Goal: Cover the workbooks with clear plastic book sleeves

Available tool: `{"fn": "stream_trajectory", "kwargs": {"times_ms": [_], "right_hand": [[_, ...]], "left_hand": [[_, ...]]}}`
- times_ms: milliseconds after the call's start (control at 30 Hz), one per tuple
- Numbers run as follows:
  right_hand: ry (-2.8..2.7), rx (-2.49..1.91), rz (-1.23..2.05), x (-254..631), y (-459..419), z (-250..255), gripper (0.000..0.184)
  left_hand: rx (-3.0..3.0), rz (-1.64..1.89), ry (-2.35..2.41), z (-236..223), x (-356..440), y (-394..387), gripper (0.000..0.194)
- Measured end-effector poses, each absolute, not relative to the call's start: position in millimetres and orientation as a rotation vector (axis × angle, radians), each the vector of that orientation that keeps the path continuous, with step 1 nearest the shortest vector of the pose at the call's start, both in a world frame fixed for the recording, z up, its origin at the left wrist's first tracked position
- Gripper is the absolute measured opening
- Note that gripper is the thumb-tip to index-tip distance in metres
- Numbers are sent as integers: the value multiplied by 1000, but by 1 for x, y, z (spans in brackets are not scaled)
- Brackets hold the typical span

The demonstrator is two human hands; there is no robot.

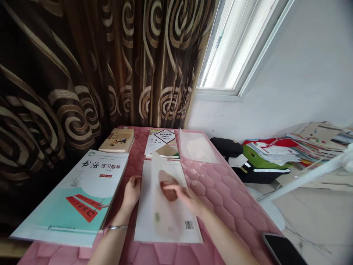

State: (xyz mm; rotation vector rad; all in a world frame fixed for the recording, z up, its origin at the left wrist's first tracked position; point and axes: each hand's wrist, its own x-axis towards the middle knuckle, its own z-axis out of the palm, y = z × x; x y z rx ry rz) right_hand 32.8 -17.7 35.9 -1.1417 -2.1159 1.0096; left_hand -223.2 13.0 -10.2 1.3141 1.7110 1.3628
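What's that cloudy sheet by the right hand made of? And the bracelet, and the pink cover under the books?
Cloudy sheet: probably thin, smooth plastic, since things show faintly through it.
Bracelet: looks like shiny metal, being silvery and thin.
Pink cover: perhaps quilted cloth, from its puffy-looking six-sided pattern, but it could be printed plastic.

A pink tabletop [220, 191] is bearing a teal-topped book stack [73, 184] at left, tan books [117, 141] and workbooks [162, 140] near centre, a white book [145, 211] lower centre, plastic sheets [197, 147] centre-right, a phone [284, 250] lower right.
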Motion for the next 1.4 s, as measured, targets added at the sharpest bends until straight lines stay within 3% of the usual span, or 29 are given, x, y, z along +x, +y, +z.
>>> {"fn": "stream_trajectory", "kwargs": {"times_ms": [233, 367, 500, 800, 1200, 1400], "right_hand": [[-2549, -1116, 815, -1, -34, 38, 45], [-2329, -1567, 432, 20, -8, 32, 55], [-2262, -1931, 350, 29, 21, 21, 68], [-2468, -1770, 223, -46, 29, -2, 79], [-2544, -1585, 422, -95, 56, 8, 61], [-2565, -1554, 385, -109, 66, 8, 56]], "left_hand": [[1225, 1400, 1703, -14, -222, 14, 17], [1225, 1389, 1719, -12, -220, 15, 20], [1239, 1382, 1761, -11, -216, 15, 20], [1388, 1266, 1872, -10, -216, 12, 23], [1719, 1120, 1991, -9, -200, 5, 35], [1965, 439, 2433, 5, -193, -9, 40]]}}
